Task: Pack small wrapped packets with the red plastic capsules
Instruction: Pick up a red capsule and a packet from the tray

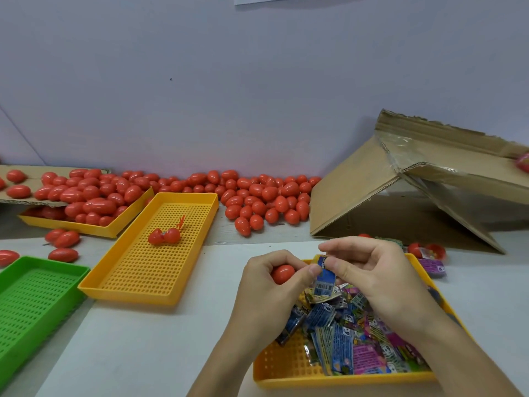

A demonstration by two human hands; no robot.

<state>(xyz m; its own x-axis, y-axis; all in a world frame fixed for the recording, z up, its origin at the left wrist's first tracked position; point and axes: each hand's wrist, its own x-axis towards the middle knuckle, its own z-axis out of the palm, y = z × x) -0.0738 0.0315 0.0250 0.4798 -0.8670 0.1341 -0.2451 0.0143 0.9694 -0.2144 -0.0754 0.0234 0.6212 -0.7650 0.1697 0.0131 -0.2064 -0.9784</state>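
My left hand (pixel 267 285) grips a red plastic capsule (pixel 282 274) above the near yellow tray (pixel 289 368). My right hand (pixel 369 270) pinches a small blue wrapped packet (pixel 325 280) right beside the capsule, and the left thumb touches the packet too. Under both hands the tray holds a heap of blue, purple and green wrapped packets (pixel 357 339). A large pile of closed red capsules (pixel 263 202) lies along the wall.
A yellow tray (pixel 137 285) in the middle holds an opened capsule (pixel 164 236). Another yellow tray (pixel 114 227) at the back left is full of capsules. A green tray (pixel 28 299) is at the left edge, a torn cardboard box (pixel 400 196) at the right.
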